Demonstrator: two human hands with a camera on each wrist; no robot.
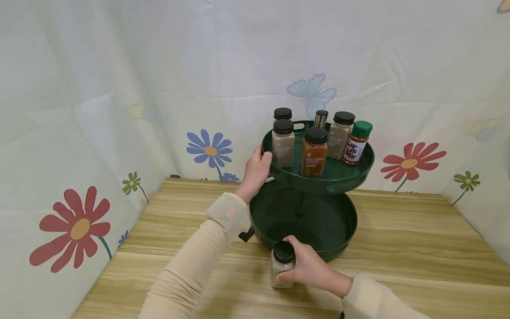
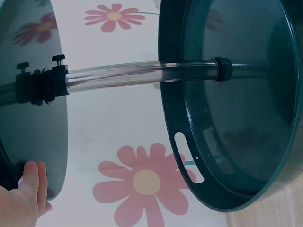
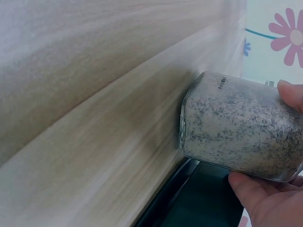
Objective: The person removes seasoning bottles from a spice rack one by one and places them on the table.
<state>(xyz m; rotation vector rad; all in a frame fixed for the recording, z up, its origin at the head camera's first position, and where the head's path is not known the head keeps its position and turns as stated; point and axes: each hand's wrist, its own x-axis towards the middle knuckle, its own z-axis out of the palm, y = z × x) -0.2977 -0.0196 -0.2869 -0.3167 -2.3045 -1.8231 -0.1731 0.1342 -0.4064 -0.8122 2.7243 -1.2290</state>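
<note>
A dark green two-tier rack stands on the table, with its upper tray point(image 1: 342, 184) above its lower tray point(image 1: 275, 210). My left hand point(image 1: 256, 173) grips the upper tray's left rim, its fingers reaching underneath in the left wrist view. My right hand point(image 1: 308, 269) holds a glass spice jar point(image 1: 279, 272) with a black lid, thumb on one side and fingers on the other. Speckled pale seasoning fills that jar point(image 3: 236, 125). It is upright in front of the lower tray, close to the tabletop; whether it touches the wood, I cannot tell.
On the upper tray stand a red sweet pepper jar point(image 1: 313, 157), several pale seasoning jars, a green-capped red bottle point(image 1: 356, 144) and a silver-and-black capped container point(image 1: 320, 118). A clear post point(image 2: 123, 75) joins the tiers. Behind the wooden table point(image 1: 418, 239) hangs a flowered curtain point(image 1: 239, 57).
</note>
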